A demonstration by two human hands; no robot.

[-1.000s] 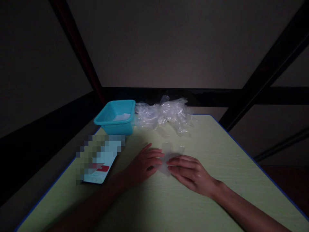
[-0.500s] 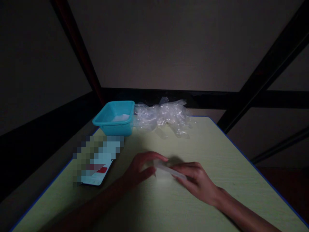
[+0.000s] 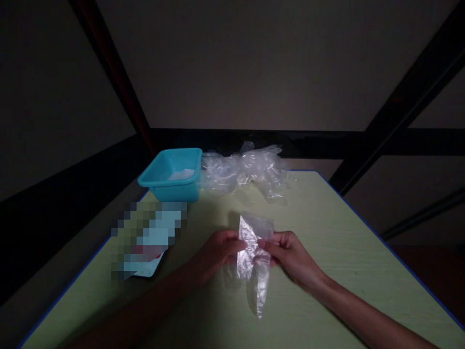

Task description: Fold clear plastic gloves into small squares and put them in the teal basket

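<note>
A clear, crinkled plastic piece [image 3: 250, 247], like a thin disposable glove, is stretched between my two hands over the middle of the table. My left hand [image 3: 223, 249] pinches its left side between thumb and fingers. On the right side, my right hand [image 3: 286, 249] grips it the same way, thumb on top. Loose finger-like parts of the plastic hang toward me. Beyond my hands lies a heap of similar clear plastic gloves [image 3: 250, 169], touching the basin's right side.
A turquoise basin [image 3: 178, 191] with something white inside stands at the table's back left. Nearer, a flat pale object [image 3: 160, 232], partly pixelated, lies by the left edge. The pale table [image 3: 319, 232] has blue edging.
The plastic, earlier a narrow folded strip slanting between my hands, is now spread out with parts hanging down. My left hand has closed on it and my right hand has moved slightly up and left.
</note>
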